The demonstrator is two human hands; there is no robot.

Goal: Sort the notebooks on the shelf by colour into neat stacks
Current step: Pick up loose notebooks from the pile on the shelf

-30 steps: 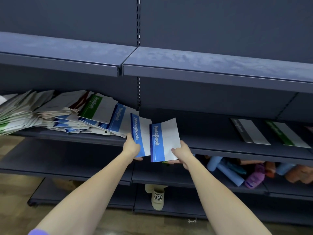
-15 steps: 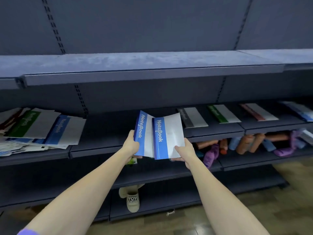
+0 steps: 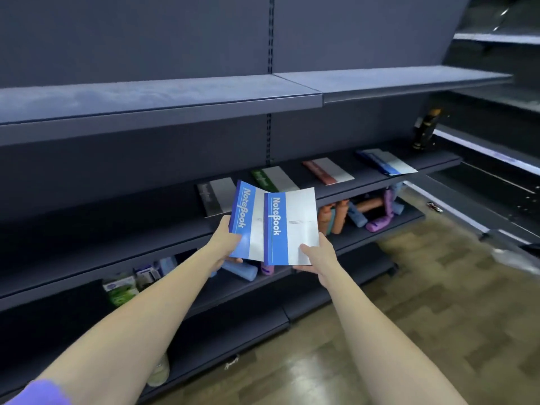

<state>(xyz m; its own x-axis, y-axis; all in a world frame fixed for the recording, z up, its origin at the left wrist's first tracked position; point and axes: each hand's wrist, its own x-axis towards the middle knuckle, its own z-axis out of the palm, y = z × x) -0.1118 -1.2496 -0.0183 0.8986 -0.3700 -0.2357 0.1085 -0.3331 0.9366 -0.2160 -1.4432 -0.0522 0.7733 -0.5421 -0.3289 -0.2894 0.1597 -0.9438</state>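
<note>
Each of my hands carries one blue-and-white notebook in front of the shelf. My left hand (image 3: 223,244) grips the left blue notebook (image 3: 247,220) by its lower edge. My right hand (image 3: 317,255) grips the right blue notebook (image 3: 292,226) at its bottom right corner, and that notebook overlaps the left one. On the middle shelf (image 3: 146,226) behind them lie a black notebook (image 3: 217,195), a green notebook (image 3: 274,179), a red notebook (image 3: 327,171) and a small blue stack (image 3: 385,162), spaced in a row toward the right.
Coloured bottles (image 3: 377,209) lie on the lower shelf, with small boxes (image 3: 125,285) further left. An upper shelf (image 3: 175,95) overhangs the notebooks. A dark bottle (image 3: 425,130) stands at the row's far right end. Wooden floor (image 3: 423,302) lies to the right.
The view has swung right along the shelf; the messy pile at the left has left the frame. Both hands still carry the two blue notebooks, now nearer the sorted row.
</note>
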